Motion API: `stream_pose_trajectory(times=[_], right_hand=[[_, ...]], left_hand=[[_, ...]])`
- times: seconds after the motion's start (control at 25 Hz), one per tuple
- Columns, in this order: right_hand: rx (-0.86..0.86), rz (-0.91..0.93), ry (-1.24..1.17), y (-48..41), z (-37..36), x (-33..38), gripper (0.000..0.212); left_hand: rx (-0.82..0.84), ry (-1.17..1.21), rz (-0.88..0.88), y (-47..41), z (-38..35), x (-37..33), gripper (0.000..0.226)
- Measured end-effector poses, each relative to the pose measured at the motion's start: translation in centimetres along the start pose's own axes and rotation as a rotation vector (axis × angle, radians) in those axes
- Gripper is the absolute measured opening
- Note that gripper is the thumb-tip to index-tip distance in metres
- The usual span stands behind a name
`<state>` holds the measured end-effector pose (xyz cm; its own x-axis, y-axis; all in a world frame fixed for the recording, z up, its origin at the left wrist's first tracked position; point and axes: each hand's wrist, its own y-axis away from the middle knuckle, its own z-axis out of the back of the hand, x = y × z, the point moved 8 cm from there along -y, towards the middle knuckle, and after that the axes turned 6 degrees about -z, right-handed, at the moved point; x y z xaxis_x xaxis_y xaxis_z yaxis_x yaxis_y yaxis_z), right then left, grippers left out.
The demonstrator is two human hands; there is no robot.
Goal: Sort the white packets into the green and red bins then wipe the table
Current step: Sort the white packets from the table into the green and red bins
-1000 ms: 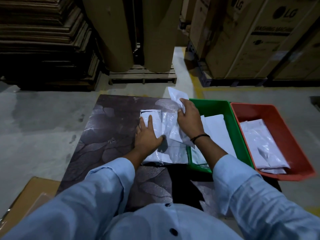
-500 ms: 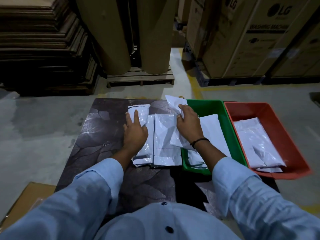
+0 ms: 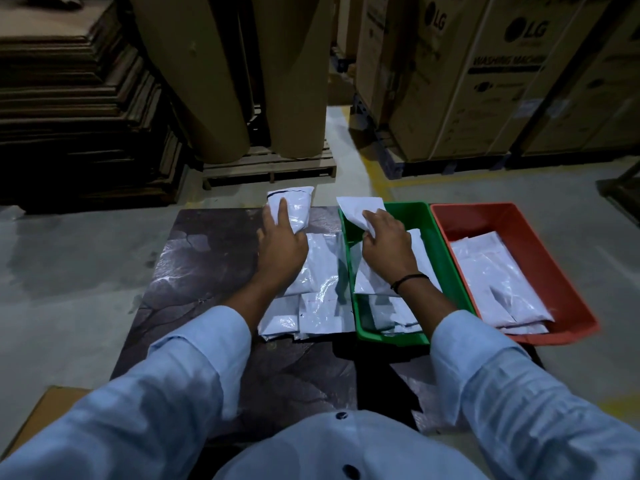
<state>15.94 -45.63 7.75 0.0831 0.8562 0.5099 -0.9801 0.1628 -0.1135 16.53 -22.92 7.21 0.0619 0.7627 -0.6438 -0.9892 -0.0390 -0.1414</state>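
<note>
Two hands work over a dark marbled tabletop [image 3: 207, 271]. Left hand [image 3: 280, 247]: arm outstretched, index finger straight along a white plastic packet with a dark line [image 3: 294, 206] at the far edge, other fingers hidden beneath, apparently lifting it. Centre, a heap of white plastic packets [image 3: 318, 271], unsorted. Right hand [image 3: 388, 244]: grips a creased white packet [image 3: 356, 209] over the green plastic bin [image 3: 391, 337], likely for release. Rightmost, a red plastic bin [image 3: 540, 247], holding packets.

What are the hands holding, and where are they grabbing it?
The right hand pinches a white packet near its far end, over the green bin. The left hand lies on another packet; grip unclear.
</note>
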Motion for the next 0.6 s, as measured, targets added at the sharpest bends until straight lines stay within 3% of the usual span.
stream_pose_trajectory(times=[0.36, 0.6], right_hand=[[-0.079, -0.124, 0.045, 0.9, 6.8, -9.6, 0.053], [-0.109, -0.209, 0.051, 0.9, 11.5, -18.3, 0.055]], left_hand=[[0.111, -0.033, -0.168, 1.2, -7.7, -12.7, 0.069], [0.208, -0.033, -0.179, 2.7, -14.2, -19.1, 0.068]])
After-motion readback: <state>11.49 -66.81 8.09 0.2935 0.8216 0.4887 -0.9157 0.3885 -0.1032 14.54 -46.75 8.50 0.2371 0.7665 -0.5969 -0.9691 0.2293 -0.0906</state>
